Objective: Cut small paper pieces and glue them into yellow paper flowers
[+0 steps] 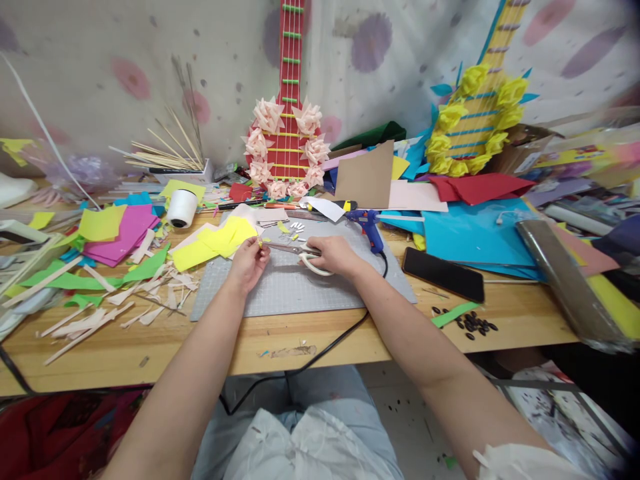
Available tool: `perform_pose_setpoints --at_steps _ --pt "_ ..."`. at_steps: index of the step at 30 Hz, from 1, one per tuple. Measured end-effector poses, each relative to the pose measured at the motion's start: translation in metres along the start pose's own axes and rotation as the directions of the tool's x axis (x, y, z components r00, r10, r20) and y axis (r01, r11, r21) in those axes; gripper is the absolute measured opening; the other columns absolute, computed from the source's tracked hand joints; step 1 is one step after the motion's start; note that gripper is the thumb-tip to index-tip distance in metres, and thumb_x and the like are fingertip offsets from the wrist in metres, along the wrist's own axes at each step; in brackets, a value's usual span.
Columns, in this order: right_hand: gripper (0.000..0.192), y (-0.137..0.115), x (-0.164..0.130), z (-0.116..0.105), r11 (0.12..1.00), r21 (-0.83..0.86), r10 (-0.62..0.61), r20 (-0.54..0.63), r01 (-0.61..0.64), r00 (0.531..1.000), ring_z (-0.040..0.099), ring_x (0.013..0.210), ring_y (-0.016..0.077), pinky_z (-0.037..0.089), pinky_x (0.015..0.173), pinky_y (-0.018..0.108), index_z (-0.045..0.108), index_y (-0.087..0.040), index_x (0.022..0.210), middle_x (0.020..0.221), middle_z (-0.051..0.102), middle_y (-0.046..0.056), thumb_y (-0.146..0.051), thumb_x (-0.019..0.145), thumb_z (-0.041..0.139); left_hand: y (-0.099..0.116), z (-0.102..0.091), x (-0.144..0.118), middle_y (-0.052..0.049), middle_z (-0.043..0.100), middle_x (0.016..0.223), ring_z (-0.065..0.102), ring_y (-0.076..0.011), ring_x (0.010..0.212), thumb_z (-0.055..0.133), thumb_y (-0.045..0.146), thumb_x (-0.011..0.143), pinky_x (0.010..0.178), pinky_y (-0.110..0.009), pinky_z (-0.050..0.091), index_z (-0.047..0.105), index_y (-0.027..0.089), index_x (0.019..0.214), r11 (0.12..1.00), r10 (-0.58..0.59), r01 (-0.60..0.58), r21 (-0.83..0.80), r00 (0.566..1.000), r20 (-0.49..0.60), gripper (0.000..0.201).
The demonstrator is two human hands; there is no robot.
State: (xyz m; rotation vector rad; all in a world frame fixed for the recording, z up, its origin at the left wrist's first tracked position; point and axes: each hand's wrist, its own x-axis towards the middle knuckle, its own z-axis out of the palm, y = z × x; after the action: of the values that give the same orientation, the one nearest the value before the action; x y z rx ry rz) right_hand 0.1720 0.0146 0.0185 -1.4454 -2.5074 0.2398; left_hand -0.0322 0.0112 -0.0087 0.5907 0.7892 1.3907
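Observation:
My right hand is closed around the white handles of a pair of scissors, whose blades point left. The blade tips reach my left hand, which pinches a small yellow piece between its fingertips. Whether the blades touch that piece I cannot tell. Both hands are over a grey cutting mat. Bright yellow paper lies just behind and left of my left hand. Small white bits are scattered on the mat behind the scissors.
A blue glue gun with its black cord lies right of the mat, beside a phone. Paper scraps cover the left side. A white spool stands behind. Two flower-trimmed paper guitars, one red, one yellow, lean at the back.

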Motion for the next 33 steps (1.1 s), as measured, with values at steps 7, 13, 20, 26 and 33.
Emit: perform_pose_setpoints --at_steps 7,13,20,26,33 --pt "0.034 -0.001 0.0003 -0.0009 0.999 -0.024 0.022 0.008 -0.021 1.0 0.052 0.069 0.0144 0.022 0.055 0.024 0.061 -0.022 0.083 0.077 0.065 0.002 -0.053 0.075 0.051 0.0005 0.0002 -0.0009 0.005 0.043 0.054 0.04 -0.0026 0.044 0.053 0.005 0.073 0.039 -0.012 0.026 0.043 0.015 0.07 1.0 -0.016 0.016 -0.002 1.0 0.003 0.014" --pt "0.032 -0.0019 0.0002 -0.0012 1.0 -0.005 0.005 0.018 -0.005 1.0 0.051 0.066 0.0132 0.023 0.056 0.024 0.061 -0.02 0.081 0.075 0.064 0.002 -0.05 0.076 0.052 0.0012 0.0012 -0.0017 0.005 0.043 0.053 0.038 -0.0025 0.043 0.05 0.003 0.072 0.038 -0.012 0.024 0.041 0.015 0.069 1.0 -0.018 0.018 -0.002 1.0 0.006 0.016" --pt "0.038 0.0011 -0.0006 -0.0023 1.0 -0.02 0.0 0.018 0.0 1.0 0.052 0.069 0.0141 0.024 0.057 0.024 0.06 -0.021 0.086 0.081 0.065 0.003 -0.056 0.076 0.049 0.0026 0.002 -0.0027 0.005 0.042 0.051 0.036 -0.0025 0.041 0.052 0.006 0.072 0.037 -0.012 0.023 0.041 0.016 0.068 1.0 -0.03 0.03 0.009 0.999 0.033 0.015" --pt "0.038 0.001 -0.0011 -0.0021 0.999 -0.039 -0.028 0.021 0.029 0.999 0.054 0.072 0.0145 0.025 0.057 0.025 0.059 -0.022 0.088 0.084 0.065 0.002 -0.057 0.075 0.05 0.0026 0.0027 -0.0026 0.005 0.04 0.05 0.036 -0.0026 0.04 0.047 0.004 0.075 0.037 -0.011 0.022 0.041 0.015 0.068 0.999 -0.037 0.037 0.0 0.999 0.015 0.014" --pt "0.036 -0.0001 -0.0015 -0.0036 0.998 -0.063 -0.029 0.016 0.03 0.999 0.054 0.072 0.0147 0.025 0.057 0.025 0.058 -0.022 0.086 0.084 0.066 0.002 -0.055 0.076 0.05 0.0036 0.0037 -0.0037 0.006 0.038 0.049 0.035 -0.0023 0.039 0.048 0.006 0.075 0.036 -0.011 0.021 0.04 0.016 0.068 0.998 -0.056 0.056 0.0 0.998 -0.006 0.014"
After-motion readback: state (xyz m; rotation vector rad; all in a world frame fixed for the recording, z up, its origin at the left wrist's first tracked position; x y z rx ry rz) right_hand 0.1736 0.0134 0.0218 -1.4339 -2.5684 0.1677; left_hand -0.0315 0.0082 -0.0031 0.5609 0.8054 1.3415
